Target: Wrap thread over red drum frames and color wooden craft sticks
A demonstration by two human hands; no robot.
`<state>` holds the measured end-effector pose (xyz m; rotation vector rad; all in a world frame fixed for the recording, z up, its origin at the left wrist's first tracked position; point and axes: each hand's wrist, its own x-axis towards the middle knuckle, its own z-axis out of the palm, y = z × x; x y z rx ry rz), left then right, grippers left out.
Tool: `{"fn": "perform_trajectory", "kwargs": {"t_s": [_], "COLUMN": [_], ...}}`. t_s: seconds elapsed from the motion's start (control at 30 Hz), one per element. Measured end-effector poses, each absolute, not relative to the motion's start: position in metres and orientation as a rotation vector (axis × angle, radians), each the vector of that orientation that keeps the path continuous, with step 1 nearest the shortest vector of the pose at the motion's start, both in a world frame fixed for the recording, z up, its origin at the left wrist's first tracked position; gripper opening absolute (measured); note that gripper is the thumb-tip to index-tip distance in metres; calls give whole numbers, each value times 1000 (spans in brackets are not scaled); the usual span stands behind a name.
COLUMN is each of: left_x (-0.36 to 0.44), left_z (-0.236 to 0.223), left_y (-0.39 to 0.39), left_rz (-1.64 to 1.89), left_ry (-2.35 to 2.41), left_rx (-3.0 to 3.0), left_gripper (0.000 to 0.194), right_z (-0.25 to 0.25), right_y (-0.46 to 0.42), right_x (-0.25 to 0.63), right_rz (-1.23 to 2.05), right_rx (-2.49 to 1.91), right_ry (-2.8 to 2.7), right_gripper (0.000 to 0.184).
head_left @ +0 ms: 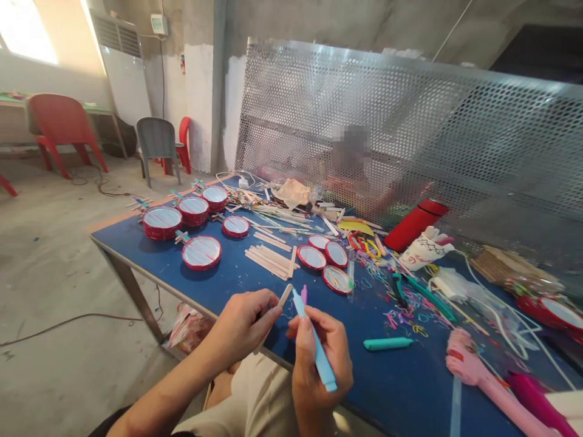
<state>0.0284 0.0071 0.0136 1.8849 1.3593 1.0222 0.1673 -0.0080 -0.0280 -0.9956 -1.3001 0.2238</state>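
Your left hand [248,318] pinches the wooden stick [285,295] by the near table edge [195,295]; keep it steady while your right hand [339,349], gripping the light-blue marker [322,361] close by, uses light, even pressure.

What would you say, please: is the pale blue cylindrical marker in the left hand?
No, the right hand holds the blue marker; the left hand holds a flat wooden stick.

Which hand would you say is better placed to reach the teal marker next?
Probably the right hand: it is nearer the teal marker. It holds a blue marker, but the left hand holds a wooden stick too.
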Motion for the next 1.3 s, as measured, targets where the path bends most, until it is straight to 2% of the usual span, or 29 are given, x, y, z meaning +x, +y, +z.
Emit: {"fn": "perform_trajectory", "kwargs": {"t_s": [1.3], "left_x": [30], "left_z": [15], "left_y": [5], "left_rz": [980], "left_ry": [1409], "left_rx": [1877], "left_gripper": [26], "right_z": [-26], "right_y": [-9], "right_x": [168], "right_rz": [193], "right_rx": [-983], "right_ry": [-1352], "right_gripper": [13]}}
